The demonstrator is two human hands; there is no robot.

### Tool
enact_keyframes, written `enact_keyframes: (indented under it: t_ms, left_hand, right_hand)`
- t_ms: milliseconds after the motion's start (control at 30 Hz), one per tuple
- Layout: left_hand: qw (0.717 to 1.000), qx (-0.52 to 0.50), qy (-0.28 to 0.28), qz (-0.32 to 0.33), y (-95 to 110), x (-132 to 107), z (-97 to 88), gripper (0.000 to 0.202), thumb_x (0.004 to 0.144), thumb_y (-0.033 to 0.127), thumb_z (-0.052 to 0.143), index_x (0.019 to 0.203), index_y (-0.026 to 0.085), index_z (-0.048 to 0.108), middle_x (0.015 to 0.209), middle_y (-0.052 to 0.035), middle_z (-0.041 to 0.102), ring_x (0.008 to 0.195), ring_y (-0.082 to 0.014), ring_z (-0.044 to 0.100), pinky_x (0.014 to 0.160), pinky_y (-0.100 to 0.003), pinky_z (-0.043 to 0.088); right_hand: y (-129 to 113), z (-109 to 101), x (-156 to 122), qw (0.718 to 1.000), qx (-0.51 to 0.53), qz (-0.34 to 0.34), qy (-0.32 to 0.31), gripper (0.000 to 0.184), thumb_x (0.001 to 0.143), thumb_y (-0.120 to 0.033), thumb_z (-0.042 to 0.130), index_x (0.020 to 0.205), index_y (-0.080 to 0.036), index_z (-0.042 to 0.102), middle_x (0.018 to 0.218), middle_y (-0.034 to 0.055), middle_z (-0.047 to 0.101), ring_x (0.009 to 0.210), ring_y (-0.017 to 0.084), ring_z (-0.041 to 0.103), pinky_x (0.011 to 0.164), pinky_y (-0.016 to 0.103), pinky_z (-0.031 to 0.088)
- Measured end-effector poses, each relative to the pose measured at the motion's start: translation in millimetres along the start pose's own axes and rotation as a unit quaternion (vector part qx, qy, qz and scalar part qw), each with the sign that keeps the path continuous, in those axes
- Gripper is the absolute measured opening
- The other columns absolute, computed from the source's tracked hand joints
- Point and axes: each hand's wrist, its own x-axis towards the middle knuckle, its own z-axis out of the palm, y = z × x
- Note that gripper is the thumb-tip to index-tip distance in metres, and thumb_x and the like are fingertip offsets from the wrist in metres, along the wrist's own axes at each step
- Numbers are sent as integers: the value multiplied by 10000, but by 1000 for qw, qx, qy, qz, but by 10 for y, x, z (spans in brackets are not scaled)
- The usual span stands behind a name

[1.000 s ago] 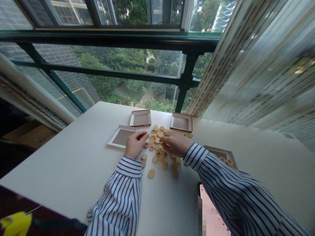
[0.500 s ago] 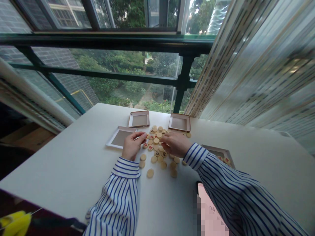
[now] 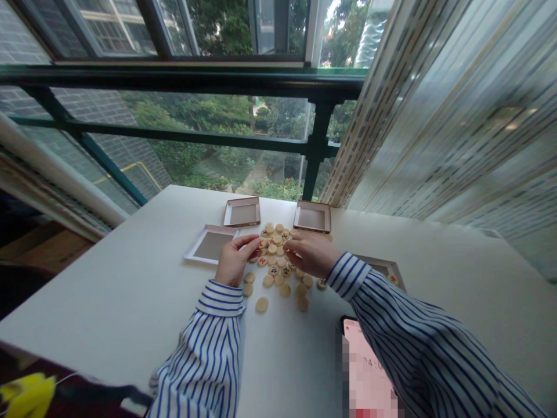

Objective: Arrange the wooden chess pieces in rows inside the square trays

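One Grip Hiding

The left hand (image 3: 235, 259) is pinching a red-marked disc (image 3: 262, 243) at the left of the loose discs (image 3: 279, 280). The right hand (image 3: 314, 253) is curling over others; whether it is gripping one, I cannot tell. The right sleeve (image 3: 404, 322) is covering parts of a phone (image 3: 362, 348) and tray (image 3: 378, 265).

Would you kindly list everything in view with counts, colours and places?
Round pieces: many, pale, some marked red or black, mid-table
Boxes: two, brown-edged, far edge
White tray: one, white, left
Grey tray: one, grey, right
Phone: one, pink-screened, lower right
Table: one, white, centre
Railing: one, green, behind table
Window: one, dark-framed, beyond railing
Curtains: two, pale, either side
Trees: several, green, outside
Unclear item: one, yellow, lower left
Left hand: one, striped sleeve, pinching red-marked piece
Right hand: one, striped sleeve, over pieces
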Motion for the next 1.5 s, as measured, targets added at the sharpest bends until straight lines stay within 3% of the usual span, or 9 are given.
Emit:
enact_keyframes:
  t_ms: [933,1500]
  left_hand:
    - [992,77,-97,30,44,-335,454,301,593,340,715,821,145,687,788,-44,681,618,-92,578,594,-207,481]
    - [988,82,-129,24,-8,-465,756,291,601,323,710,823,137,685,755,-41,684,592,-98,585,572,-213,499]
  right_hand:
    - [38,-155,-421,997,16,13,76,262,855,-242,378,974,-179,603,873,68,626,805,148,547,637,245,329]
    - [165,-127,-665,987,104,48,115,227,843,-283,438,955,-184,608,797,41,638,715,116,545,643,221,346]
